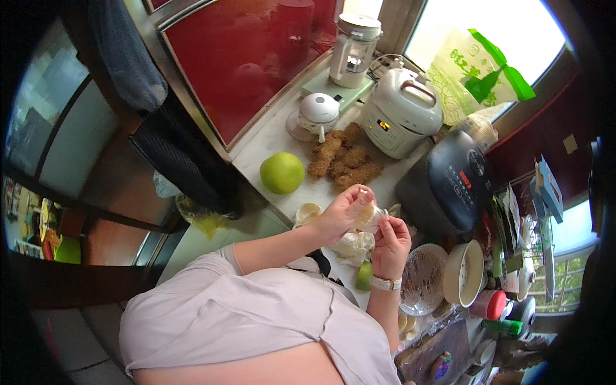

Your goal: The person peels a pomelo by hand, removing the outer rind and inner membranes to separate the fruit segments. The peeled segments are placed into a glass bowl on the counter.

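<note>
A pale yellow pomelo segment [364, 216] with whitish membrane is held between my two hands above the counter. My left hand [345, 211] pinches its upper left side. With thumb and fingertips, my right hand [392, 240] grips the white membrane at its right end; a white-strapped watch is on that wrist. Below them lies a heap of pale peel or pith [352, 248], with a green piece of rind [364, 275] beside it. Another pale segment [308, 212] rests left of my left hand. A whole green pomelo [282, 173] sits farther left.
Brown hairy root vegetables [344, 159] lie behind the hands, near a small white pot [318, 113], a blender [355, 48] and a white rice cooker [404, 113]. To the right stand a black cooker [447, 183], a clear bowl [423, 279] and a cream strainer basket [463, 273].
</note>
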`<state>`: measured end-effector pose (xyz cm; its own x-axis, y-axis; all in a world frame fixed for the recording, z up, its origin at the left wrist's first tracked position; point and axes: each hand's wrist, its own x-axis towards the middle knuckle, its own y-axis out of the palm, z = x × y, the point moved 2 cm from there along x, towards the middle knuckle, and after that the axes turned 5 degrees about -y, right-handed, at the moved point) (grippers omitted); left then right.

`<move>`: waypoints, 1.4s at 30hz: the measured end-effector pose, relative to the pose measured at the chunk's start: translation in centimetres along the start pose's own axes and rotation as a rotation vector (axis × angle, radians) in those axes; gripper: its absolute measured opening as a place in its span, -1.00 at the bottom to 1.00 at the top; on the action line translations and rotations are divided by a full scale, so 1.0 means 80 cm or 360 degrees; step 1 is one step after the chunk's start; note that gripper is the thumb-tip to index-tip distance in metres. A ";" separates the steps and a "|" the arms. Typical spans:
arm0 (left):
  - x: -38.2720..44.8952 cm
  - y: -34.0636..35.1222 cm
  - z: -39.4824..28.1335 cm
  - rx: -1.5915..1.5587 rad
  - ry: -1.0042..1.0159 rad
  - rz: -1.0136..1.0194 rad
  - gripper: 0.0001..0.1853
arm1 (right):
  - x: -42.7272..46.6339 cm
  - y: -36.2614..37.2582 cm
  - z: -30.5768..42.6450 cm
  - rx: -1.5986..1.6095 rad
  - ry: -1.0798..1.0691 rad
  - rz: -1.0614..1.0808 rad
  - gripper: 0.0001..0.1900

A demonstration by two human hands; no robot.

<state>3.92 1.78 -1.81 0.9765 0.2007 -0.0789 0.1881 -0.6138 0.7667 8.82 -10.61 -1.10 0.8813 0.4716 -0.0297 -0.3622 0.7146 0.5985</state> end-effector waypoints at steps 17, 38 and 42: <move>0.008 -0.021 0.009 -0.0295 -0.0347 -0.0355 -0.72 | -0.005 0.001 -0.014 0.0096 -0.0080 -0.0011 -0.92; 0.010 -0.038 0.019 -0.0339 -0.0410 -0.0309 -0.63 | -0.020 0.014 -0.006 -0.0684 -0.0173 0.0142 -0.86; 0.014 -0.046 0.028 -0.0414 -0.0371 -0.0322 -0.61 | -0.026 0.011 -0.021 -0.0670 -0.0229 0.0159 -0.87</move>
<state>4.54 2.54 -6.10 0.9257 0.1009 -0.3644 0.3754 -0.3601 0.8540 6.18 -10.14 -1.84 0.8581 0.4938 0.1409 -0.5134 0.8310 0.2142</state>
